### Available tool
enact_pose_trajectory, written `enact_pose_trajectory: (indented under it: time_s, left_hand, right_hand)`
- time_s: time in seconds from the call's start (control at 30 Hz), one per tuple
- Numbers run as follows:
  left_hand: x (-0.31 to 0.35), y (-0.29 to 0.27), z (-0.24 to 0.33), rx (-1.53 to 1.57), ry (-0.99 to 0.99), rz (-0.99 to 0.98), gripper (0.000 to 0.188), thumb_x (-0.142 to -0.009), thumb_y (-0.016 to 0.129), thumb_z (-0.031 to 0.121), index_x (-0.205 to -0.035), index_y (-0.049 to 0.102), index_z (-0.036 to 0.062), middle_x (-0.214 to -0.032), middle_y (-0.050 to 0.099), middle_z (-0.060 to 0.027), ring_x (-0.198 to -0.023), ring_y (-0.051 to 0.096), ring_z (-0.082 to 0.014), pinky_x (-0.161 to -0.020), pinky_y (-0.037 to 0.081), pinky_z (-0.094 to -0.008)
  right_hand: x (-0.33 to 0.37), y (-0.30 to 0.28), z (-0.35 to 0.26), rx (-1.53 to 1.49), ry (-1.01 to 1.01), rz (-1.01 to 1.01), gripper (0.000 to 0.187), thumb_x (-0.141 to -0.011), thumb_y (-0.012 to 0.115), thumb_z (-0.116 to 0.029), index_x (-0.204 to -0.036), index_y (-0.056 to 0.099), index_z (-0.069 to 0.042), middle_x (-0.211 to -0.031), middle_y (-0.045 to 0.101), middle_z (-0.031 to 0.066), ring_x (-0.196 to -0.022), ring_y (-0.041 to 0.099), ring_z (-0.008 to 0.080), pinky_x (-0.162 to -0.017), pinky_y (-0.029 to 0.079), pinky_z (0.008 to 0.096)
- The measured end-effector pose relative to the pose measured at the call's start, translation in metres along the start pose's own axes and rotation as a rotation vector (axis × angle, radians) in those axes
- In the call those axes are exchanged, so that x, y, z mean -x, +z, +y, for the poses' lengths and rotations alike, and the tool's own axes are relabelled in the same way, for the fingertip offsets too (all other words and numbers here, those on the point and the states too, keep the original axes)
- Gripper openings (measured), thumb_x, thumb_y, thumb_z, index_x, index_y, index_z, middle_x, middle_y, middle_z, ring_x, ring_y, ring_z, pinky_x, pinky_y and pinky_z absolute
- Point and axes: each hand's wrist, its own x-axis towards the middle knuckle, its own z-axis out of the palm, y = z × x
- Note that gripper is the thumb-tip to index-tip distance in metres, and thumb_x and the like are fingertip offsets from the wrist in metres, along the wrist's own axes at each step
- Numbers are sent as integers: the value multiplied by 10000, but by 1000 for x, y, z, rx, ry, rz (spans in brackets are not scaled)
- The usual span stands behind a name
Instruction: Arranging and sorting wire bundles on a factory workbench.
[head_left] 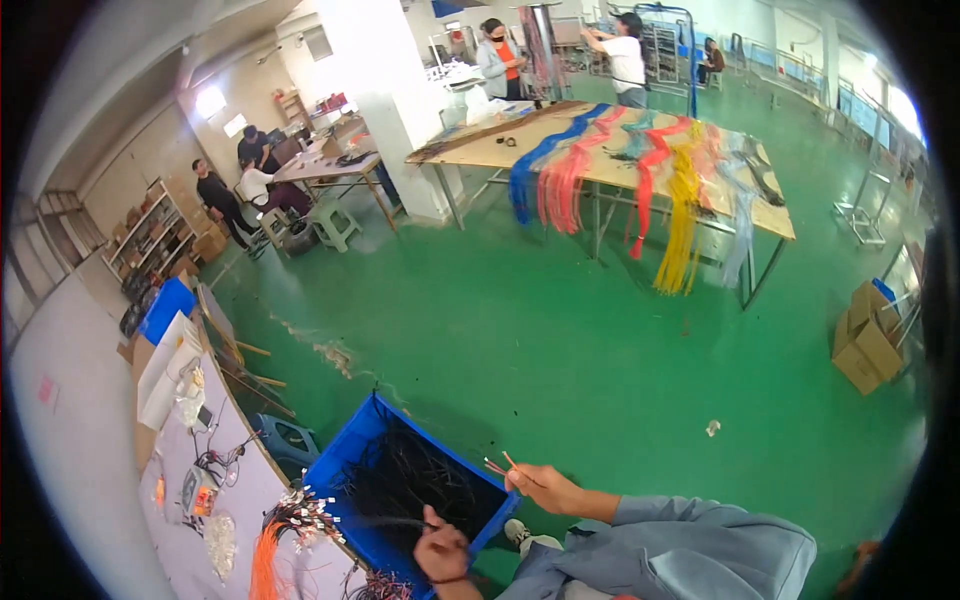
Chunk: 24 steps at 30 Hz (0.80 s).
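My right hand (548, 489) is closed in a pinch around thin wires (508, 462), whose orange and pale ends stick up past my fingertips. It is held just beyond the right rim of a blue bin (487, 530). Many thin black strands (405, 470) lie loose and tangled inside that bin. My left hand (441, 548) is over the bin's near side, fingers bent and closed on a dark strand (385, 521) that is smeared by motion and reaches leftward. Left of the bin, a bundle of orange wires (268, 560) with white connectors (308, 513) lies on the table.
The pale worktable (190, 430) curves along my left, with small parts and wires on it. A blue stool (285, 440) stands behind the bin. Across the green floor, a long table (480, 150) carries coloured wire bundles. Cardboard boxes (868, 345) sit far right. Several people work farther off.
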Motion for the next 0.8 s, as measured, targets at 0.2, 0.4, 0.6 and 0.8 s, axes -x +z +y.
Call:
enact_pose_trajectory:
  time_s: [0.2, 0.4, 0.6, 0.8]
  left_hand:
    - [56, 45, -84, -186, -15, -249, 208, -884, 493, 167, -1050, 551, 56, -675, 489, 7, -418, 287, -53, -382, 235, -204]
    - [79, 56, -123, -804, 225, -301, 231, -902, 561, 157, -1039, 596, -26, -638, 487, 36, -485, 359, -14, -425, 243, -181]
    - [79, 68, -111, -950, 214, -319, 165, -872, 591, 117, -855, 642, -39, -598, 495, 34, -480, 365, -20, -453, 270, -178]
    - [80, 76, -88, -1273, 202, -514, 140, -846, 567, 58, -867, 671, -33, -654, 522, 26, -518, 392, -24, -494, 303, -178]
  right_hand:
    - [66, -19, 0, 26, -136, -46, 270, -971, 382, -247, -910, 551, -45, -749, 557, 122, -707, 554, 257, -662, 437, 379]
    - [90, -24, -9, 379, -79, -63, 309, -958, 358, -347, -955, 507, -77, -749, 574, 178, -717, 557, 399, -609, 423, 472]
    - [100, -13, -2, 277, -154, -26, 316, -961, 349, -347, -963, 521, -81, -735, 574, 166, -730, 547, 406, -621, 422, 463]
    - [107, -9, -15, -30, -70, -61, 380, -976, 338, -370, -960, 551, -55, -639, 497, 73, -615, 507, 213, -572, 410, 346]
